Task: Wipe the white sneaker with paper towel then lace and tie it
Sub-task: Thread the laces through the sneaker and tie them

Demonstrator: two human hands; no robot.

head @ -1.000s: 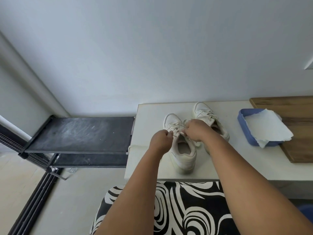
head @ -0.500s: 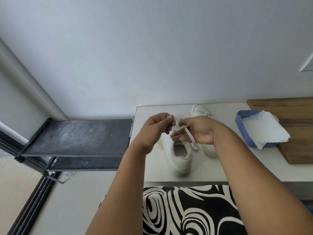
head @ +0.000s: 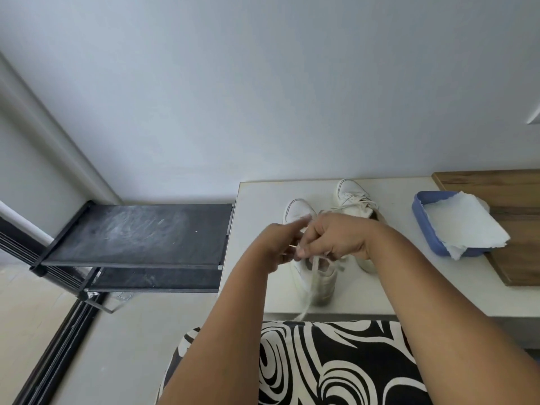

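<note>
A white sneaker (head: 299,213) stands on the white table (head: 409,287), toe toward the wall, its middle hidden by my hands. My right hand (head: 336,238) hovers over its tongue, closed on the white lace (head: 311,283), whose loose end hangs blurred past the heel. My left hand (head: 280,247) is beside it, blurred, fingers spread and pointing at the toe; whether it pinches the lace is unclear. A second white sneaker (head: 352,197), laced, stands just right of the first. A paper towel (head: 464,226) lies in a blue tray (head: 420,209).
A wooden board (head: 514,194) lies at the table's right end, under the tray's far side. A black metal shelf rack (head: 137,235) stands left of the table. My lap in black-and-white patterned cloth (head: 321,366) is below the table's front edge.
My hands rose from the sneaker's tongue, pulling the lace up, then came back down. The lace end now dangles over the heel, and my left fingers have spread.
</note>
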